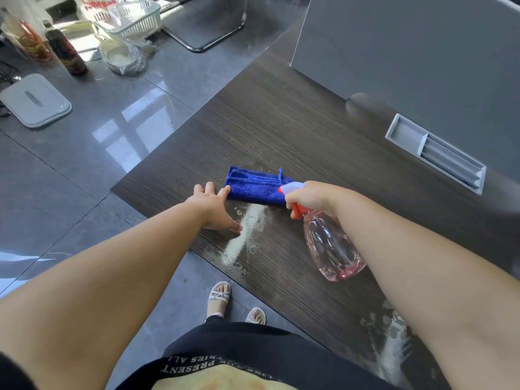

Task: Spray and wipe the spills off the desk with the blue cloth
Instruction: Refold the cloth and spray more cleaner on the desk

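Observation:
A folded blue cloth [254,185] lies on the dark wood desk [281,128]. My left hand [215,205] stretches out flat, its fingertips touching the cloth's left edge. My right hand [308,197] grips the head of a clear pink spray bottle [332,243] with a red trigger and white nozzle, held tilted above the desk, nozzle towards the cloth. A wet whitish spill streak [244,237] runs from below the cloth to the desk's near edge. A second whitish spill [391,347] lies at the lower right, partly hidden by my right arm.
A grey partition panel [408,46] stands along the desk's far side, with a grey cable slot [436,153] set into the top. On the floor at the left are a grey lid [35,99], bottles [66,52], a white basket [129,18] and a chair base [205,32].

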